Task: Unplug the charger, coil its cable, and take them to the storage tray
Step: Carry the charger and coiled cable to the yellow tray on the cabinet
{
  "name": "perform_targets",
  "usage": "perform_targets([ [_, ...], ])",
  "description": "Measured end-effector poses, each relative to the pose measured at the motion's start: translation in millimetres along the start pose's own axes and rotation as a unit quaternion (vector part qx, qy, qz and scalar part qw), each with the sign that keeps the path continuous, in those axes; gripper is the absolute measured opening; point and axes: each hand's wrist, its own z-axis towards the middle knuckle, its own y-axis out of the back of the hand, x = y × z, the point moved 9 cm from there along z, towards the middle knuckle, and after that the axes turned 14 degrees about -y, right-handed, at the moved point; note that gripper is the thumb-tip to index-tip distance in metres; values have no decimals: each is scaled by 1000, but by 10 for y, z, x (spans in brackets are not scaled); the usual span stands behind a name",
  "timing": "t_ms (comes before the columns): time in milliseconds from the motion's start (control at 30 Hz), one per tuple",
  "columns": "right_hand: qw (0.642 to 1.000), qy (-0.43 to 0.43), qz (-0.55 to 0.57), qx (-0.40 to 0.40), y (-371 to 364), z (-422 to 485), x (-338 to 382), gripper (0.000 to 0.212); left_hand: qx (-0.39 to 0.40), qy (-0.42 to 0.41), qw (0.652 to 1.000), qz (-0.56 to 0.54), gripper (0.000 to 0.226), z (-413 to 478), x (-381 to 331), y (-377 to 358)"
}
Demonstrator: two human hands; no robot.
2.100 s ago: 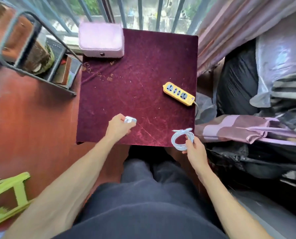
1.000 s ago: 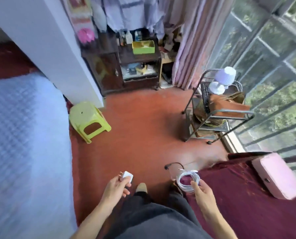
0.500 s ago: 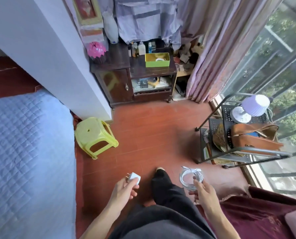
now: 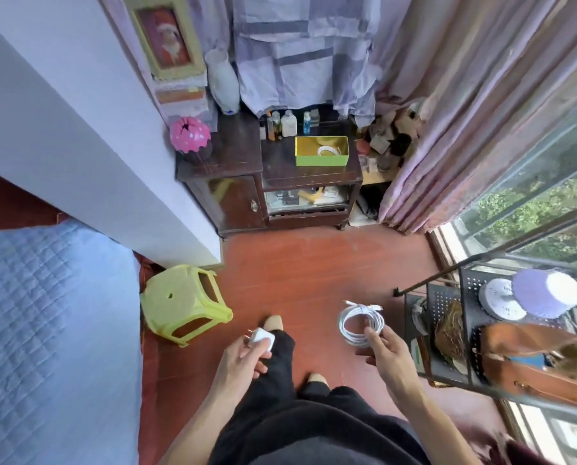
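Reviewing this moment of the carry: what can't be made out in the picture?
- Head view: tray floor, mostly hidden by its near wall; only a white coil shows inside.
- Head view: charger underside, covered by the left hand.
- Head view: cable near arc, behind the right hand.
- Head view: cabinet shelf items, too small and blurred.

Single head-worn wide-angle view looks steeply down and forward. Left hand (image 4: pixel 247 359) and right hand (image 4: pixel 386 352) sit near, low in frame; red-brown plank floor (image 4: pixel 314 270) lies beneath; dark wooden cabinet (image 4: pixel 233 203) stands far, at top.
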Motion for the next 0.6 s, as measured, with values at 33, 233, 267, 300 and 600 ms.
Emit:
perform_targets([
  [33,1000,-4,7,1,-66,126,125,18,-1,8,1000,-7,15,151,-21,33],
  [233,997,-28,63,-24,-270,711,788,18,20,21,999,-20,49,1166,-448,199],
  [267,996,-29,78,-27,-268,778,882,18,31,16,999,-20,51,1343,-570,199],
  [300,995,-31,90,-25,-269,842,977,18,44,14,999,-18,52,1527,-682,180],
  [600,985,-41,153,-68,-77,1605,1716,19,118,-50,992,20,46,2947,-1954,-318],
])
